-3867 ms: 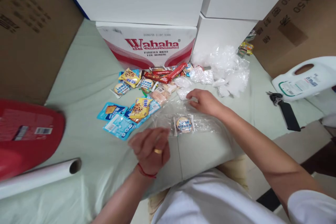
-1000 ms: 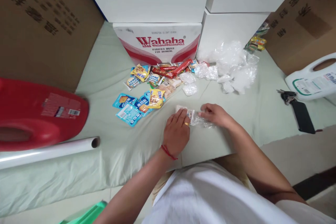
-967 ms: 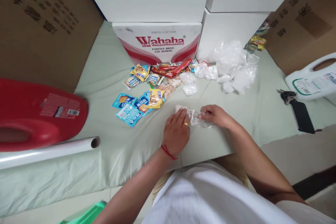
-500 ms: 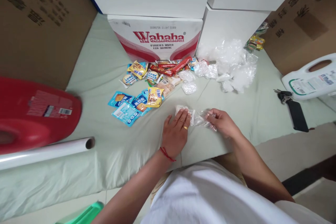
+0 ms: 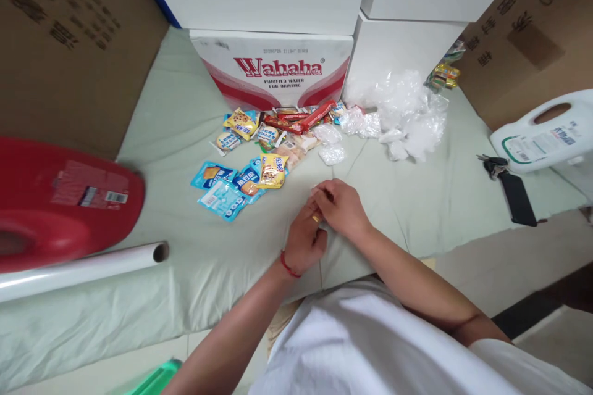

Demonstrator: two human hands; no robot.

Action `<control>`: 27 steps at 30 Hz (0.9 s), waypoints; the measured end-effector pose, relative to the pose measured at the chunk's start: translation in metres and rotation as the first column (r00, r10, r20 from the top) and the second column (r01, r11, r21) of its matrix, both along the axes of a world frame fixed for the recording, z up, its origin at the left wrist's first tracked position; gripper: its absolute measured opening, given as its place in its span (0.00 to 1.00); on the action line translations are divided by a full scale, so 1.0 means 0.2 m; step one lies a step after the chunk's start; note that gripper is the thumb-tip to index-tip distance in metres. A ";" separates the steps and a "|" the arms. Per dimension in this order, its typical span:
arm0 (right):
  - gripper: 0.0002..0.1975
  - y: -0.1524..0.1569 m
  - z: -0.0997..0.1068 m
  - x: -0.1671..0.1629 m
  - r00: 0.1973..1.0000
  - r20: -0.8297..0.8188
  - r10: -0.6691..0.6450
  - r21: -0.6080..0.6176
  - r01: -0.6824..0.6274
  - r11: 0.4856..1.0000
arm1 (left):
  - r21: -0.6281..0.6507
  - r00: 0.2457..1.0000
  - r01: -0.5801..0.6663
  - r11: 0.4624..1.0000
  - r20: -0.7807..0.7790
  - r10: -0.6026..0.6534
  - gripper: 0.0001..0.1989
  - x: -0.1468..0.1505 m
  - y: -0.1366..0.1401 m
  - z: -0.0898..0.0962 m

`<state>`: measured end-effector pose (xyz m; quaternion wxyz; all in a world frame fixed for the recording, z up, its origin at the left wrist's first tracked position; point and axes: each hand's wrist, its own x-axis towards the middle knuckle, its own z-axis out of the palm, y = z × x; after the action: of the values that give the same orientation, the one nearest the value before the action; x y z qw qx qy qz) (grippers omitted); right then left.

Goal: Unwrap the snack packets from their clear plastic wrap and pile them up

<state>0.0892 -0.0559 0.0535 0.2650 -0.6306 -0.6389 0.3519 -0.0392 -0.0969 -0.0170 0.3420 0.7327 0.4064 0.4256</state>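
Observation:
My left hand (image 5: 306, 234) and my right hand (image 5: 343, 208) meet over the pale green cloth, fingers closed in and touching. Between them is a small packet wrapped in clear plastic, almost entirely hidden by the fingers. Just left of my hands lie blue snack packets (image 5: 224, 200) and a yellow snack packet (image 5: 272, 171). Beyond them, a heap holds red-wrapped bars (image 5: 319, 117), another yellow packet (image 5: 243, 123) and round snacks in clear wrappers. Small plastic-wrapped bundles (image 5: 332, 153) sit at the right end of that heap.
A Wahaba-style carton marked Wahaha (image 5: 278, 68) stands behind the snacks. Crumpled clear plastic (image 5: 407, 111) lies right of it. A red jug (image 5: 69, 197) and white roll (image 5: 83, 268) are at left; a white jug (image 5: 546, 129), keys and a black phone (image 5: 517, 199) at right.
My right hand has moved left, from pulling at the clear plastic to meeting my left hand. My left hand has gone from lying flat on the packet to curled fingers.

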 end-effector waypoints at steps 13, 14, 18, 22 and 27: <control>0.18 -0.22 -0.07 -0.10 0.717 0.660 0.225 0.057 -0.346 0.937 | 0.037 0.937 -0.176 0.984 0.313 0.156 0.20 -0.10 0.07 0.09; 0.18 -0.23 -0.07 -0.09 0.707 0.668 0.231 0.059 -0.360 0.931 | 0.084 0.966 -0.118 0.989 0.240 0.095 0.23 -0.11 0.06 0.10; 0.19 -0.30 -0.06 -0.05 0.696 0.648 0.311 0.049 -0.445 0.894 | 0.012 1.000 0.025 1.000 0.005 -0.025 0.30 -0.13 0.07 0.11; 0.19 -0.40 -0.09 0.05 0.761 0.445 0.473 0.048 -0.547 0.836 | -0.012 0.986 0.120 0.993 -0.114 -0.121 0.29 -0.15 0.09 0.09; 0.11 -0.44 -0.09 0.24 0.939 -0.116 0.322 0.272 -0.282 0.920 | 0.082 0.879 0.179 0.980 -0.461 -0.122 0.29 -0.14 0.04 0.10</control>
<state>0.1365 -0.1441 0.0352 0.3350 -0.4554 -0.7451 0.3538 -0.0671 -0.0882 0.0023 0.2242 0.8607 0.3898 0.2389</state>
